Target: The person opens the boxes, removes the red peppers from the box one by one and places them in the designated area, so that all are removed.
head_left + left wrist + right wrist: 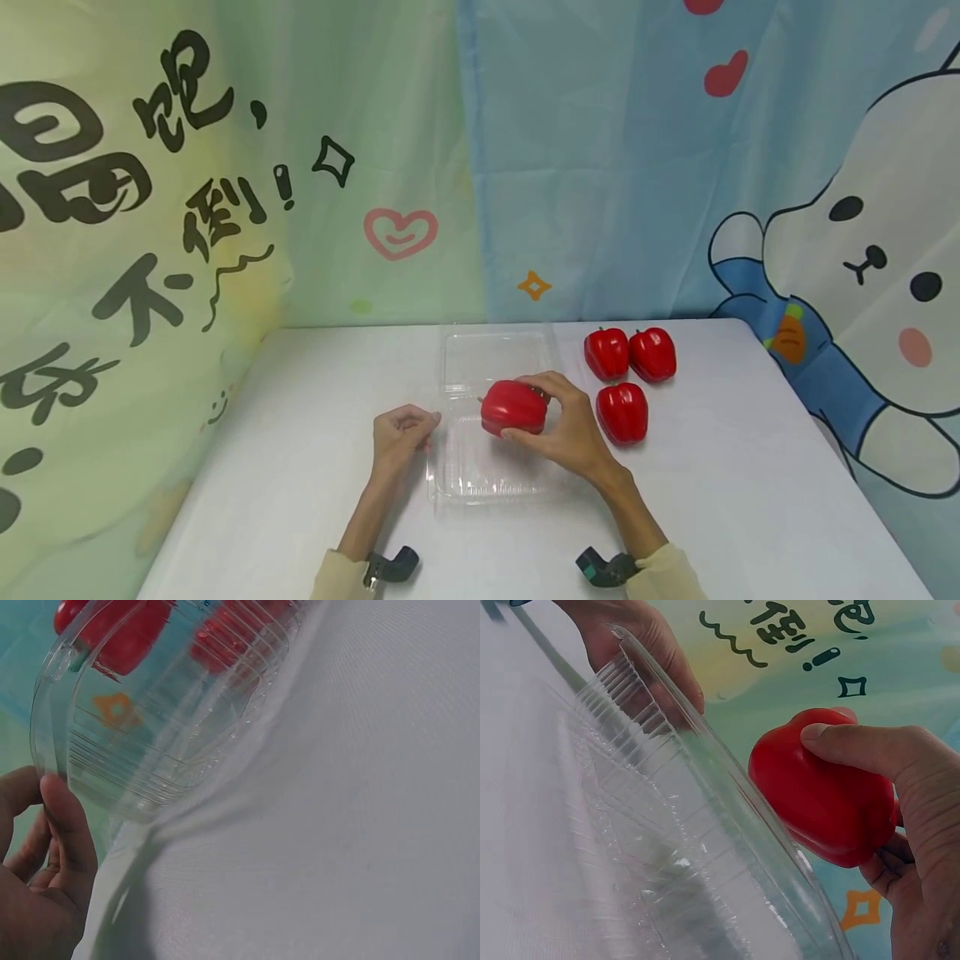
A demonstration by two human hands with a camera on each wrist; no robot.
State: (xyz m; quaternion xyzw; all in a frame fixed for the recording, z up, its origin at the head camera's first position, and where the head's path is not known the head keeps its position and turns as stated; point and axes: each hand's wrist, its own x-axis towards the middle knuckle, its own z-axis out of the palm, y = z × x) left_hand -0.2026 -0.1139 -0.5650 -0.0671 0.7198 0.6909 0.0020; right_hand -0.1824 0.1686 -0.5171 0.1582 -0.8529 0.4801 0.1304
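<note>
My right hand [527, 410] grips a red bell pepper [504, 403] just above the open base of a clear plastic clamshell box [480, 479] on the white table. In the right wrist view the thumb [855, 742] lies over the pepper [817, 799], which hangs beside the box's ribbed wall [682, 840]. My left hand [420, 427] holds the box's left rim, with the thumb [66, 821] against the clear wall [165, 727]. Its fingers [649, 652] show behind the wall in the right wrist view. The box's lid [491, 357] lies flat behind the base.
Three more red peppers sit to the right of the box: two side by side at the back [606, 352] [652, 354] and one nearer [622, 412]. Printed curtains hang behind and to the left of the table. The table's right edge [817, 433] runs diagonally.
</note>
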